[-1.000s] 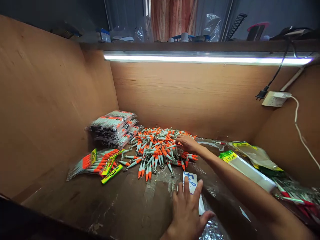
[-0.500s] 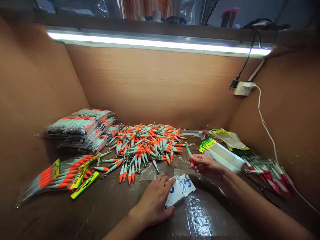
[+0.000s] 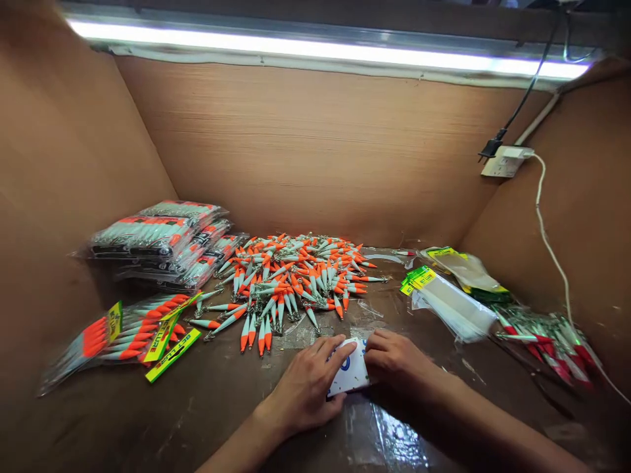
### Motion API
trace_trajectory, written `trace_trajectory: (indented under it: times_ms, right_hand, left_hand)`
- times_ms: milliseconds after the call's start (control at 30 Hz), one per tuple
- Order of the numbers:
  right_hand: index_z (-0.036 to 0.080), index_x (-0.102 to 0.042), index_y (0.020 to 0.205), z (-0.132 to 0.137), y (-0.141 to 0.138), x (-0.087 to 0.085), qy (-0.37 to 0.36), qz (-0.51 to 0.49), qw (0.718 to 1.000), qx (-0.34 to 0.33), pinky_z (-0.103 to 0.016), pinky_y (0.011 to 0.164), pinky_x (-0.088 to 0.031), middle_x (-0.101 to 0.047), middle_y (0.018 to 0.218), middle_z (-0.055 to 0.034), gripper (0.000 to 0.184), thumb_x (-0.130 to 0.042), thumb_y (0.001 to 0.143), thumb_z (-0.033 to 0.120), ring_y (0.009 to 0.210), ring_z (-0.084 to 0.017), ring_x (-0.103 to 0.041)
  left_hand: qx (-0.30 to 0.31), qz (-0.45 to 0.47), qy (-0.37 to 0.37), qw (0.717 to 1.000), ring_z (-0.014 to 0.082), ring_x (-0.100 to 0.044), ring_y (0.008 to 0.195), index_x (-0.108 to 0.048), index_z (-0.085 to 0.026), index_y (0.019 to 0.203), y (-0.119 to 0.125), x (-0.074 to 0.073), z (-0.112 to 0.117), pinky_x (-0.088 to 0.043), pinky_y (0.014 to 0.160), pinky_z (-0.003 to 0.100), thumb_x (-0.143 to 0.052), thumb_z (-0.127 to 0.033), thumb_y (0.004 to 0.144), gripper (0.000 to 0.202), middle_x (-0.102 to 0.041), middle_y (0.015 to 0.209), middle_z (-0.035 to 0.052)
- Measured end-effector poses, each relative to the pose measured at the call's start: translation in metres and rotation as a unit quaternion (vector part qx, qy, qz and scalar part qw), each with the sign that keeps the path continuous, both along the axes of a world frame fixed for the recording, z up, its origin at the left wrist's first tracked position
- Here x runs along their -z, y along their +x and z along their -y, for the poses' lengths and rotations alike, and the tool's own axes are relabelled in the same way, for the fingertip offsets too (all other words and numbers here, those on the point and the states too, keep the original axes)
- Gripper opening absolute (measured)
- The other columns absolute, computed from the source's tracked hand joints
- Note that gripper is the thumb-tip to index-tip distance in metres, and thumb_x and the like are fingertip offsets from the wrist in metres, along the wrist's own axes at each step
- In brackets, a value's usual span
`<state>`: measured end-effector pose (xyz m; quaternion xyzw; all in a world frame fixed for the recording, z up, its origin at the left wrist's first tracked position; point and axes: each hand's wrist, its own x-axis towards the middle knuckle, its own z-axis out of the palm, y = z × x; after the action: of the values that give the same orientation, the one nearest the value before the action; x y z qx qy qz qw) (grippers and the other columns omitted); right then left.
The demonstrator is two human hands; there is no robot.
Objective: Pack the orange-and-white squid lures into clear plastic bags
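Tape, clear by the look of it, nearest, on brown tabletop. Just beyond, white block with blue writing, near centre, between both hands, written face up. Long axis seems roughly crosswise, hand to hand, right end a bit farther off; fingers cover both ends, so take that loosely.

Left hand half curled around block's left part, thumb at near edge, fingers over top; probably braced there to stop it sliding. Right hand has fingers bent in tight against the right end; can't tell whether anything is pinched inside.

Left: bagged lures with yellow header cards, overlapping, orange ends lined up; likely laid aside to leave the middle for the hands. Right: red-and-white lures in a loose heap, then clear sleeves with yellow-green headers at the pile end, lying flat, presumably for easy reach.

Beyond the hands, loose pile of orange-and-pale lures, pointing every way; a few at the front aim orange ends at the wearer. Stacked clear packs far left, flat, likely to save space. Back: wooden wall, socket on right, lit tube above.
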<state>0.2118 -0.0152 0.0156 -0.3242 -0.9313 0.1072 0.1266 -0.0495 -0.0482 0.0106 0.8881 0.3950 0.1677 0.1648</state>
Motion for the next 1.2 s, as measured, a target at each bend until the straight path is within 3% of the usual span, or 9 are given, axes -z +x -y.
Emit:
trace_trajectory:
  times_ms: [133, 267, 433, 733, 833, 933, 1067, 1133, 1200]
  right_hand:
    - [0.024, -0.073, 0.105, -0.047, -0.001, -0.031, -0.118, -0.037, 0.986, -0.109, -0.027, 0.078, -0.046, -0.071, 0.093, -0.0032, 0.016, -0.061, 0.095, 0.027, 0.087, -0.017, -0.063]
    - [0.023, -0.074, 0.104, -0.111, -0.038, -0.055, 0.052, -0.064, 0.995, -0.053, -0.029, 0.082, -0.045, -0.069, 0.098, -0.0070, 0.021, -0.055, 0.097, 0.019, 0.094, -0.019, -0.061]
    - [0.023, -0.071, 0.108, -0.164, -0.114, -0.066, 0.232, 0.110, 0.951, -0.172, -0.031, 0.082, -0.043, -0.064, 0.113, -0.0087, 0.030, -0.054, 0.091, 0.006, 0.101, -0.021, -0.055]
    - [0.020, -0.066, 0.106, -0.188, -0.140, -0.086, 0.284, 0.189, 0.906, -0.251, -0.037, 0.089, -0.040, -0.063, 0.114, -0.0107, 0.021, -0.045, 0.101, 0.017, 0.105, -0.023, -0.050]
    - [0.020, -0.064, 0.105, -0.184, -0.127, -0.096, 0.186, 0.108, 0.953, -0.215, -0.035, 0.089, -0.040, -0.064, 0.108, -0.0095, 0.020, -0.044, 0.102, 0.021, 0.102, -0.022, -0.051]
    - [0.018, -0.060, 0.103, -0.166, -0.104, -0.096, -0.046, -0.064, 0.988, -0.132, -0.030, 0.080, -0.043, -0.062, 0.094, -0.0054, 0.022, -0.049, 0.101, 0.037, 0.085, -0.017, -0.053]
    - [0.018, -0.056, 0.106, -0.128, -0.068, -0.073, -0.420, -0.262, 0.868, -0.045, -0.024, 0.065, -0.043, -0.060, 0.088, -0.0022, 0.037, -0.058, 0.093, 0.053, 0.069, -0.011, -0.051]
    - [0.019, -0.058, 0.107, -0.107, -0.050, -0.058, -0.512, -0.307, 0.802, 0.010, -0.023, 0.061, -0.041, -0.060, 0.088, -0.0027, 0.041, -0.066, 0.088, 0.054, 0.065, -0.010, -0.051]
    - [0.020, -0.060, 0.107, -0.089, -0.033, -0.047, -0.534, -0.329, 0.776, 0.060, -0.022, 0.061, -0.042, -0.062, 0.089, -0.0031, 0.044, -0.073, 0.082, 0.053, 0.065, -0.010, -0.053]
  left_hand:
    - [0.013, -0.001, -0.003, 1.000, 0.0306, -0.045, 0.132, -0.029, -0.031, 0.150, -0.010, -0.002, -0.002, -0.042, 0.108, 0.047, -0.066, -0.026, 0.071, 0.088, -0.042, 0.151, 0.0080]
    - [0.042, -0.019, -0.006, 0.999, 0.0323, -0.045, 0.132, -0.031, -0.032, 0.149, -0.012, -0.006, -0.004, -0.042, 0.108, 0.050, -0.068, -0.030, 0.073, 0.085, -0.041, 0.152, 0.0076]
    - [0.044, -0.027, -0.008, 0.999, 0.0324, -0.046, 0.130, -0.033, -0.032, 0.147, -0.013, -0.008, -0.002, -0.044, 0.106, 0.049, -0.069, -0.033, 0.073, 0.082, -0.042, 0.152, 0.0069]
    - [0.044, -0.022, 0.001, 0.999, 0.0329, -0.049, 0.127, -0.032, -0.033, 0.147, -0.016, -0.009, -0.001, -0.046, 0.102, 0.049, -0.070, -0.037, 0.073, 0.083, -0.043, 0.151, 0.0061]
    - [0.047, -0.014, -0.001, 0.999, 0.0330, -0.049, 0.127, -0.032, -0.033, 0.147, -0.019, -0.010, 0.001, -0.045, 0.103, 0.049, -0.070, -0.038, 0.074, 0.082, -0.044, 0.151, 0.0063]
    - [0.042, -0.010, -0.005, 0.999, 0.0335, -0.049, 0.127, -0.032, -0.034, 0.148, -0.023, -0.010, 0.001, -0.044, 0.105, 0.050, -0.071, -0.039, 0.074, 0.084, -0.043, 0.151, 0.0060]
    - [0.041, 0.005, -0.028, 0.999, 0.0324, -0.050, 0.126, -0.032, -0.034, 0.148, -0.027, -0.011, 0.001, -0.045, 0.104, 0.047, -0.072, -0.037, 0.074, 0.084, -0.045, 0.149, 0.0060]
    - [0.050, 0.019, -0.050, 0.997, 0.0309, -0.052, 0.124, -0.031, -0.033, 0.148, -0.029, -0.012, 0.002, -0.046, 0.103, 0.044, -0.072, -0.036, 0.074, 0.085, -0.048, 0.146, 0.0059]
    - [0.061, 0.033, -0.071, 0.995, 0.0292, -0.053, 0.123, -0.032, -0.034, 0.148, -0.030, -0.012, 0.002, -0.046, 0.103, 0.042, -0.073, -0.035, 0.073, 0.086, -0.050, 0.142, 0.0052]
